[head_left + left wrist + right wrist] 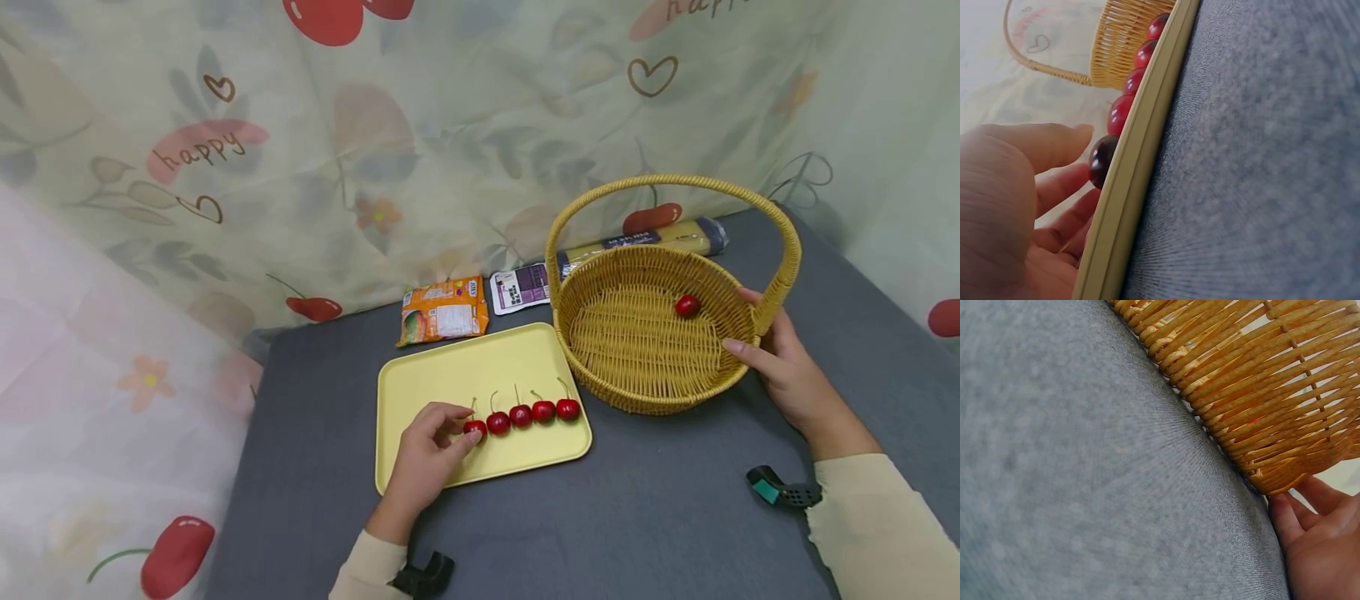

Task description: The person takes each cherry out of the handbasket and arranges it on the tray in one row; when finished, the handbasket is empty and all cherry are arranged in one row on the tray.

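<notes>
On the yellow tray [457, 367], several red cherries with stems, such as one cherry [521, 416], stand in a row. At the row's left end my left hand [423, 454] has its thumb and fingers around the leftmost cherry [475, 429]. From the left wrist, that cherry [1103, 161] looks dark and sits between thumb and fingers near the tray's rim [1119, 219]. My right hand [787, 375] grips the right side of a wicker basket [637, 333], thumb over the rim. Inside the basket lies a single cherry [687, 306].
Behind the tray lie an orange packet [444, 312] and a purple-and-white pouch [520, 287]. A long yellow package [667, 237] sits behind the basket, whose tall handle [675, 181] arches up. A printed cloth [300, 167] hangs behind the grey table [600, 517].
</notes>
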The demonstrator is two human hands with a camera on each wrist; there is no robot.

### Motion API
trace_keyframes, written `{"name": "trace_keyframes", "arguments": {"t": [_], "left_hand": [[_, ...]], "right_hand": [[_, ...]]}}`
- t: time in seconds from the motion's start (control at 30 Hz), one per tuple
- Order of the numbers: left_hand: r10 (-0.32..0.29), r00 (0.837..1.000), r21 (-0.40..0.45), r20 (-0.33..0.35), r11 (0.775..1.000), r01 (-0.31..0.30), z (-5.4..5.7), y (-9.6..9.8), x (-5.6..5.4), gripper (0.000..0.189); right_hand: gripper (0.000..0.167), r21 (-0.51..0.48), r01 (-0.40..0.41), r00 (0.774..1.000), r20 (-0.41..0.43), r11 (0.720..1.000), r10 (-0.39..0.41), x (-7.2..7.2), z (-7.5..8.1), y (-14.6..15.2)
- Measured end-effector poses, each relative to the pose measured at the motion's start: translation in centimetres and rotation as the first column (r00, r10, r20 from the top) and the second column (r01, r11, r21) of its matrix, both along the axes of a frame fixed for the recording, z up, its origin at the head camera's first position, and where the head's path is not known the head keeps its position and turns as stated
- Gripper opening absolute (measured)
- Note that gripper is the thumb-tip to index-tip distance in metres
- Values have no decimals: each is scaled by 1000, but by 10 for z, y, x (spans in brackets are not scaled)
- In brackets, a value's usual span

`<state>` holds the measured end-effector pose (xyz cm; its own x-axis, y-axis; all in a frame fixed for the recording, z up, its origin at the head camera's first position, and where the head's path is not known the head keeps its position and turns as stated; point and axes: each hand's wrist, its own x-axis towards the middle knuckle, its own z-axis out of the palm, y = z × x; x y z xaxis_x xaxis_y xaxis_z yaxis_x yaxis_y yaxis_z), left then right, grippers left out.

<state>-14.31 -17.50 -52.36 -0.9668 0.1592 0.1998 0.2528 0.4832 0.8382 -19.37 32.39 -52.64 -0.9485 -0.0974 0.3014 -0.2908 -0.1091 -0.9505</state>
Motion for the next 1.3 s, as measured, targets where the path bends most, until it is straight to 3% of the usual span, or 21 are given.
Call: {"name": "trace_keyframes", "arguments": {"t": [0.27, 0.57, 0.73, 0.93, 1.3], "left_hand": [[34, 999, 64, 12, 997, -35, 7, -2, -1, 24], [14, 1000, 108, -18, 994, -12, 38, 9, -5, 27], [-79, 997, 166, -14, 983, 80, 59, 24, -14, 33], [-205, 979, 209, -22, 956, 205, 81, 45, -27, 44], [-366, 930, 257, -34, 896, 362, 96, 95, -50, 56]], "right_hand": [[73, 26, 11, 1000, 20, 1000, -11, 0, 1, -1], [73, 30, 19, 1000, 16, 999, -19, 1, 3, -2], [73, 21, 8, 1000, 10, 1000, -9, 0, 2, -1], [73, 20, 7, 1000, 9, 1000, -8, 0, 2, -2], [72, 19, 6, 1000, 9, 1000, -6, 0, 3, -1]]}}
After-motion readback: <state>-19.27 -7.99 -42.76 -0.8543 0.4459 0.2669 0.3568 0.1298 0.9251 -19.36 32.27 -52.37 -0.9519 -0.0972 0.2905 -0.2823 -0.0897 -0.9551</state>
